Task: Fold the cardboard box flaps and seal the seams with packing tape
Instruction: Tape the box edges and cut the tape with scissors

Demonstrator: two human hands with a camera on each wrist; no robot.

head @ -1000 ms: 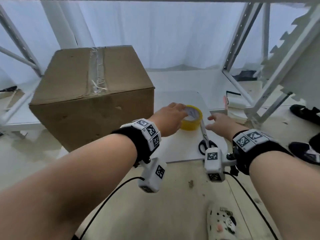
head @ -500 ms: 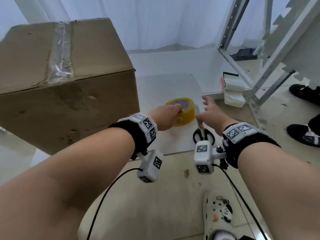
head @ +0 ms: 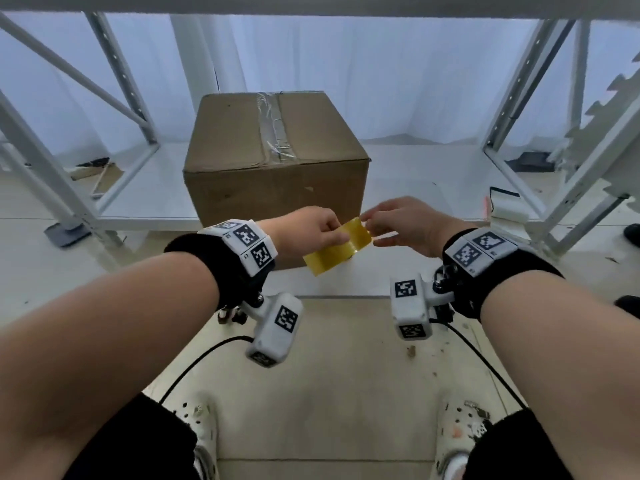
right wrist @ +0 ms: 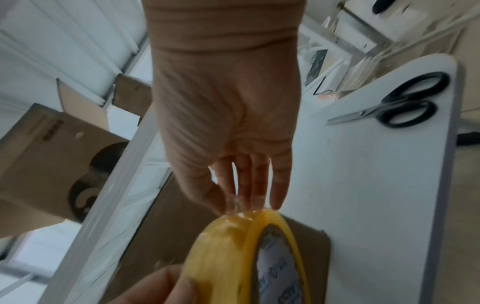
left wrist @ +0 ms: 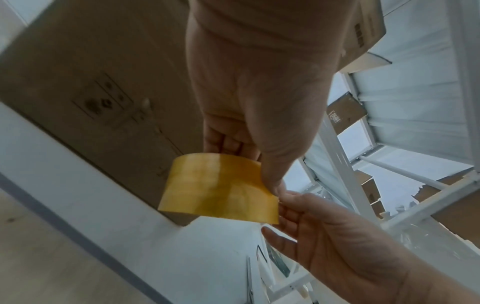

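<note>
A brown cardboard box (head: 277,161) stands on the white platform (head: 415,174) ahead, flaps folded down, with wrinkled clear tape along its top seam. In front of it my left hand (head: 332,230) grips a yellow roll of packing tape (head: 337,245), held edge-on above the platform's front. The left wrist view shows the fingers curled into the tape roll (left wrist: 218,191). My right hand (head: 369,226) meets the roll at its upper right, where thumb and fingertips (right wrist: 241,203) pinch the clear loose end coming off the tape roll (right wrist: 233,257).
Black-handled scissors (right wrist: 397,107) lie on a white board (right wrist: 363,185) to my right. White metal rack legs (head: 512,109) stand on both sides of the platform. A stack of white paper (head: 505,209) sits at the right. More cardboard boxes (right wrist: 52,154) stand further off.
The roll lay on the white board beside the scissors; my left hand has lifted it in front of the box. My right hand has left the scissors and taken the tape's end.
</note>
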